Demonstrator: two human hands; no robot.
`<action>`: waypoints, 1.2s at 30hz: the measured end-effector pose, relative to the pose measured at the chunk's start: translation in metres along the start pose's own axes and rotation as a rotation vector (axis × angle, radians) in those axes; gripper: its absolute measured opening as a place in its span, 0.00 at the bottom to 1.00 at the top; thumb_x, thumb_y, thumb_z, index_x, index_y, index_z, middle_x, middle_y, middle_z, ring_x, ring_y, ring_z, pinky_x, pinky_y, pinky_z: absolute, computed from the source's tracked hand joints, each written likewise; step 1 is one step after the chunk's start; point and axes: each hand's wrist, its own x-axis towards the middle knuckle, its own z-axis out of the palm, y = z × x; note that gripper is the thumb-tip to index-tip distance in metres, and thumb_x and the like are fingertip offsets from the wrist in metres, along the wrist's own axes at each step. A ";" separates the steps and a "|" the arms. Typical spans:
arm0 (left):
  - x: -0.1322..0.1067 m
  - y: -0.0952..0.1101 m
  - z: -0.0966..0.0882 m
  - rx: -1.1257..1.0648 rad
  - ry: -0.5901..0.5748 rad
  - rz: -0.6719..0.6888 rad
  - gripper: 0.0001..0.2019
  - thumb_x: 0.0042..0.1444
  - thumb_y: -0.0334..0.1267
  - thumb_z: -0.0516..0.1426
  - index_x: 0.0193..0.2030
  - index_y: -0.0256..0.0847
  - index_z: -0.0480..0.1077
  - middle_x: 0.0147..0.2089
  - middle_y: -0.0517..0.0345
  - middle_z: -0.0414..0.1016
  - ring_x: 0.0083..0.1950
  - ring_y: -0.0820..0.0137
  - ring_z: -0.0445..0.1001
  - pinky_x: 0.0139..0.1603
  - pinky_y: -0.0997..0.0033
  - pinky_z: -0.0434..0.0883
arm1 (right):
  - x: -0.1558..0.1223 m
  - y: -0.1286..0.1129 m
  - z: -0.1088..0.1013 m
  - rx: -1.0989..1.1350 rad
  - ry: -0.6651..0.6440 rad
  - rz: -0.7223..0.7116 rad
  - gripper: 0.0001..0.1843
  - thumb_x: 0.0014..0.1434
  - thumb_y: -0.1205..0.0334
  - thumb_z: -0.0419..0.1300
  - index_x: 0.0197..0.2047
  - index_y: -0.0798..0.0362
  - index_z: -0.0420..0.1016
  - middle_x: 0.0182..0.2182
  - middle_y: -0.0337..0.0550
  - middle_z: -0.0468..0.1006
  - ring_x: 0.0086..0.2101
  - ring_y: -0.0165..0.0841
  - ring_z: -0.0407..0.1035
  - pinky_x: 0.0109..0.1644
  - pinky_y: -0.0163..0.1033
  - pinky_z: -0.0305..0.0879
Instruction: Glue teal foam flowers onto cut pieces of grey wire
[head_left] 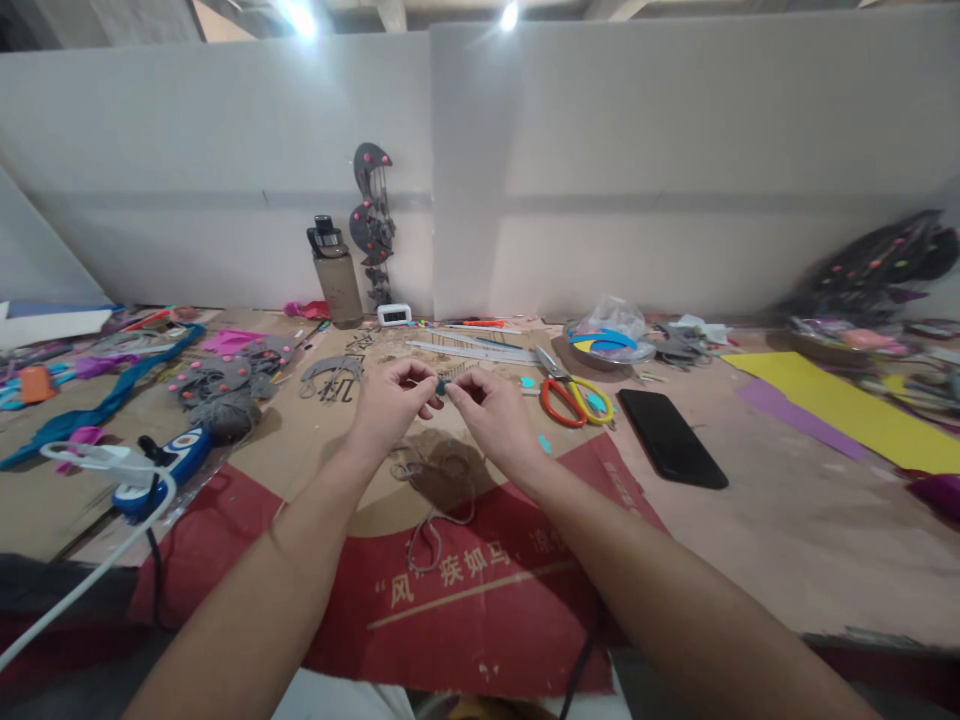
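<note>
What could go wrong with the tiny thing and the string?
The left hand and right hand pinch a tiny dark piece, so small it might slip. The loose gray yarn lies in loops below and could tangle. The scissors lie near the right hand, which might bump them.

Gold Chinese writing (pixel 471 565) on the red cardboard (pixel 420 655) says “风”疾如马, then 凉; the next bit is partly covered. Tiny gold words (pixel 622 478) by its right edge are too blurry. Beyond the red cardboard, the brown cardboard (pixel 296 425) has big black writing (pixel 337 389), hard to read. Farther back and left, the bottle's (pixel 337 275) print (pixel 343 300) is too small.
</note>
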 end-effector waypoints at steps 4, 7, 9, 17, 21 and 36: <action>-0.001 0.001 0.001 -0.027 0.005 -0.019 0.08 0.47 0.39 0.60 0.31 0.36 0.70 0.25 0.59 0.72 0.26 0.72 0.75 0.24 0.74 0.72 | 0.000 0.000 0.001 0.012 0.006 0.011 0.11 0.57 0.56 0.55 0.26 0.52 0.67 0.22 0.37 0.67 0.25 0.29 0.59 0.30 0.35 0.54; -0.001 0.001 0.001 -0.046 -0.003 -0.037 0.11 0.46 0.40 0.61 0.35 0.36 0.71 0.27 0.58 0.74 0.26 0.71 0.75 0.26 0.73 0.73 | 0.000 0.000 0.001 0.005 0.013 0.014 0.11 0.56 0.57 0.55 0.25 0.52 0.67 0.21 0.37 0.67 0.25 0.29 0.59 0.30 0.35 0.54; 0.000 0.000 0.001 -0.042 -0.010 -0.042 0.11 0.46 0.41 0.61 0.35 0.35 0.72 0.27 0.57 0.75 0.27 0.71 0.75 0.27 0.73 0.74 | 0.000 -0.001 0.000 0.003 0.019 0.018 0.11 0.56 0.57 0.55 0.25 0.52 0.67 0.21 0.36 0.68 0.25 0.29 0.59 0.30 0.35 0.54; 0.001 -0.004 0.003 -0.036 0.014 -0.046 0.10 0.46 0.40 0.61 0.31 0.35 0.71 0.27 0.57 0.74 0.27 0.69 0.76 0.27 0.72 0.74 | 0.002 -0.002 0.001 0.046 0.002 0.071 0.11 0.55 0.56 0.56 0.24 0.52 0.67 0.20 0.35 0.66 0.23 0.27 0.58 0.28 0.34 0.52; 0.002 -0.005 0.003 -0.049 0.009 -0.033 0.09 0.46 0.39 0.61 0.31 0.35 0.71 0.27 0.58 0.73 0.29 0.69 0.76 0.27 0.71 0.74 | 0.002 -0.001 0.002 0.052 0.010 0.093 0.11 0.54 0.56 0.56 0.24 0.53 0.68 0.20 0.35 0.66 0.23 0.27 0.58 0.28 0.34 0.52; 0.000 -0.002 0.005 -0.051 -0.040 -0.064 0.07 0.47 0.37 0.60 0.31 0.35 0.70 0.27 0.58 0.73 0.29 0.69 0.76 0.27 0.73 0.74 | 0.006 0.007 0.006 0.200 0.020 0.226 0.13 0.49 0.54 0.58 0.21 0.53 0.66 0.18 0.33 0.64 0.22 0.26 0.55 0.27 0.34 0.51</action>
